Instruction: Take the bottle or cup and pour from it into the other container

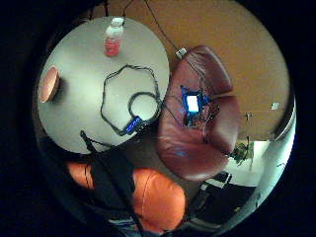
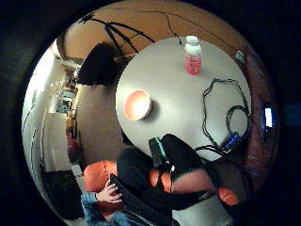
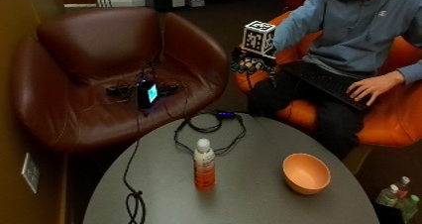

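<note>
Raised above the round grey table's far edge, the black-gloved right hand holds nothing; its finger position cannot be made out. On the table, a white-capped plastic bottle of red liquid stands upright, well apart from an orange bowl. Behind stands a brown leather armchair.

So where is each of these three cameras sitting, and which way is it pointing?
Outside view: across the round grey table, facing the seated person; shows the gloved right hand raised off the table.
Little finger side palm view: looks down on the table and a brown leather armchair.
Thumb side palm view: looks down on the table, the person's lap and bare hand.
All three share the clear plastic bottle of red drink and orange bowl.
</note>
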`<state>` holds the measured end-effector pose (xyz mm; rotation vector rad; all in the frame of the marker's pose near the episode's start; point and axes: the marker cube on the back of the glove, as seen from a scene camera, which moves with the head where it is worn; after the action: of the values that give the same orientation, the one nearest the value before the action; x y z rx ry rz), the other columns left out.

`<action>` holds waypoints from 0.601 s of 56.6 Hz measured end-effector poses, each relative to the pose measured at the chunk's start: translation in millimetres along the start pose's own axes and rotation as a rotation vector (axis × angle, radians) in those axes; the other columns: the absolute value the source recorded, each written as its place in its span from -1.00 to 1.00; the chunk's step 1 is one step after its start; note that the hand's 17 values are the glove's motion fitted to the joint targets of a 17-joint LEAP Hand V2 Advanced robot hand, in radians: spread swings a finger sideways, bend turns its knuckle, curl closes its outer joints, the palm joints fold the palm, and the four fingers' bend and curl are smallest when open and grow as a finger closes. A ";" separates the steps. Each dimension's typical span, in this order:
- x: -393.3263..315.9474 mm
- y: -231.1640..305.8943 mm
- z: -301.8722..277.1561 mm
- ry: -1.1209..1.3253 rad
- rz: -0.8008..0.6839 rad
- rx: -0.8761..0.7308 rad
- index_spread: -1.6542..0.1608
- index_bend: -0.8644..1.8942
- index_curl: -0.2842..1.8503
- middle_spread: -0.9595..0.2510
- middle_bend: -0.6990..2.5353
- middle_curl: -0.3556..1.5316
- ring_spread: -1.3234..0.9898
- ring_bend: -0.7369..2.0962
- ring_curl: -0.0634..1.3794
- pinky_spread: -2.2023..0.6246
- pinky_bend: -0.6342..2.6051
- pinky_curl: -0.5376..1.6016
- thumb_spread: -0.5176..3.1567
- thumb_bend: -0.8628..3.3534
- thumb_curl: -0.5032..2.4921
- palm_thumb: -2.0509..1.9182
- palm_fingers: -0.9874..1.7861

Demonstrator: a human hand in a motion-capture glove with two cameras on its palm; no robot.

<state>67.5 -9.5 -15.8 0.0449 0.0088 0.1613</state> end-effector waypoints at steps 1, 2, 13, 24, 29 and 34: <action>7.5 12.1 6.2 -0.017 0.000 -0.008 0.38 -0.27 -0.53 0.48 -0.46 -0.36 0.11 -0.22 -0.60 0.72 -0.34 -0.21 -0.18 -0.60 -0.47 0.27 -0.31; 10.9 14.7 7.3 -0.022 0.000 -0.012 0.38 -0.27 -0.53 0.48 -0.46 -0.36 0.11 -0.22 -0.60 0.72 -0.34 -0.21 -0.18 -0.60 -0.47 0.27 -0.31; 35.2 13.0 6.9 -0.028 0.019 -0.003 0.38 -0.27 -0.52 0.48 -0.46 -0.35 0.11 -0.23 -0.58 0.72 -0.34 -0.20 -0.18 -0.60 -0.46 0.28 -0.31; 57.9 9.4 6.6 -0.017 0.047 0.000 0.38 -0.27 -0.52 0.48 -0.46 -0.34 0.11 -0.22 -0.57 0.72 -0.34 -0.19 -0.18 -0.60 -0.46 0.28 -0.31; 70.1 2.5 6.1 -0.012 0.063 0.005 0.38 -0.27 -0.52 0.48 -0.46 -0.34 0.11 -0.22 -0.56 0.72 -0.34 -0.19 -0.18 -0.60 -0.46 0.28 -0.30; 79.8 -0.6 8.1 -0.026 0.086 0.010 0.38 -0.27 -0.52 0.48 -0.46 -0.34 0.11 -0.22 -0.55 0.72 -0.34 -0.19 -0.17 -0.60 -0.45 0.28 -0.30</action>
<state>146.4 2.4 -8.1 0.0569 -0.0178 0.2467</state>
